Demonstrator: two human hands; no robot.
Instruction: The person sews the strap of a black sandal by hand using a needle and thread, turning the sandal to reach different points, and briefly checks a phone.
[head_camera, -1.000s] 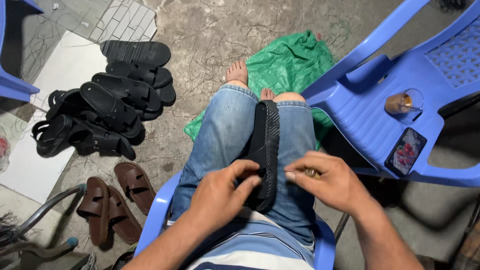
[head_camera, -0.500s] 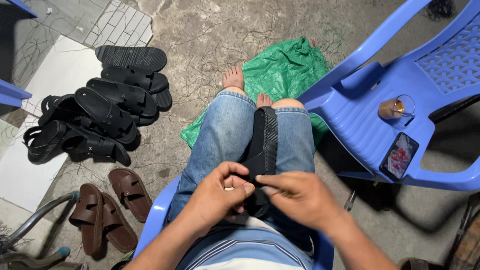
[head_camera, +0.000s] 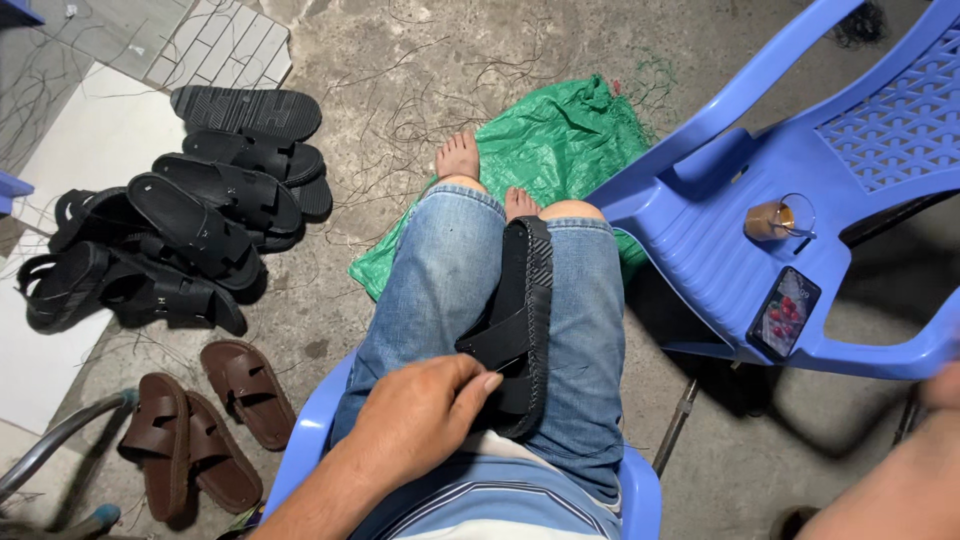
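Note:
A black sandal (head_camera: 520, 320) lies on edge between my knees, sole to the right, strap to the left, resting on my blue jeans. My left hand (head_camera: 420, 415) grips its heel end, thumb and fingers curled at the strap. My right hand (head_camera: 940, 390) is out at the frame's right edge, blurred, away from the sandal; only a part of it and the forearm show, so its fingers cannot be read.
A pile of black sandals (head_camera: 170, 240) and a brown pair (head_camera: 200, 425) lie on the concrete at left. A green sack (head_camera: 560, 150) lies under my bare feet. A blue plastic chair (head_camera: 800, 200) at right carries a glass of brown drink (head_camera: 775, 218) and a phone (head_camera: 785, 312).
My right hand has left the sandal and swung far out to the right. My left hand stays on the sandal's heel end.

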